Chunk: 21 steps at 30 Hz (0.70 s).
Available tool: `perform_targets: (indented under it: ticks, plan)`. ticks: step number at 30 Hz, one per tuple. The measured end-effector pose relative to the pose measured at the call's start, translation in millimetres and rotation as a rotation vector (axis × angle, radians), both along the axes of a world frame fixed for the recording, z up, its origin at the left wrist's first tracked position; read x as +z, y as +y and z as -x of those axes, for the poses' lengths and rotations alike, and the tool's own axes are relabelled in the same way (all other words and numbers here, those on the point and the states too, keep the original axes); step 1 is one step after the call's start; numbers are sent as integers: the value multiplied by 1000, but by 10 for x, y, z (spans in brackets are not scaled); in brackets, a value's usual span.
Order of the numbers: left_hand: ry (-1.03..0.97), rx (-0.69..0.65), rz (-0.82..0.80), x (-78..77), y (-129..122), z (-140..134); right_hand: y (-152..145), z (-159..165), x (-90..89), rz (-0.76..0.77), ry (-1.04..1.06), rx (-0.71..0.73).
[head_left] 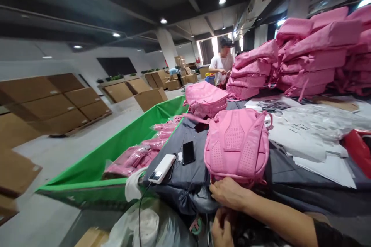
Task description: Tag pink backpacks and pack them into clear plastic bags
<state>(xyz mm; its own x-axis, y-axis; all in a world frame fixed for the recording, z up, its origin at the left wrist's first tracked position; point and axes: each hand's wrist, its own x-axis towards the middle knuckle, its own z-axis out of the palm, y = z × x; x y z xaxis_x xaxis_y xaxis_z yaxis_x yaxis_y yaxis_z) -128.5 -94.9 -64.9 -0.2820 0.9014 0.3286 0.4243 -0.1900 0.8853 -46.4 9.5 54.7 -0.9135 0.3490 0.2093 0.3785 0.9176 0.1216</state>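
A pink backpack (236, 144) lies on the dark-covered table, its padded straps facing up and its bottom toward me. My right hand (228, 193) is at the bag's lower left corner, fingers bent together in a pinch; what lies between them is too small to make out. Just below it, past the table's near edge, my left hand (222, 229) is curled with fingers drawn together. Whatever it holds is hidden. A second pink backpack (206, 96) lies behind the first. Left of the bags are a black phone (188, 153) and a white power bank (162, 168).
Stacked pink backpacks (315, 54) rise at the back right, before a person (222, 63) in white. Clear plastic bags (315, 121) and white paper sheets (326, 170) cover the table's right. A green bin (95, 162) holds bagged pink goods. Cartons (43, 104) stand left.
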Motion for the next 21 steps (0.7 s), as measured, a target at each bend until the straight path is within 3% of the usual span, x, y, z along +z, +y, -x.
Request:
perform_targets:
  ticks: [2,5,8,10,13,16,18,21]
  plan:
    - [134,107,-222,47,-40,72,-122,-215,32,3,189,13]
    - [399,175,-528,477,169,39,-258,-762,169,-54,587,17]
    - [800,-8,-561,944,621,7,-194,-1455,255,-50,735,-147]
    - [982,-89,-500,1082,942,63,-53,-1951,233,47,737,-369]
    - [1098,-89,-418,1037,1286,236,173,-2724,63,160,660,-766]
    - [1142,-90,-422,916,1417,405,291,-3461,-169,203,581,-1052]
    - [1155,-112,-451,881,1431,478,326,-3853,-273,247,630,-1124]
    - [1150,-147,-466,895,1440,552,431,-4204,-322,314,746,-1102]
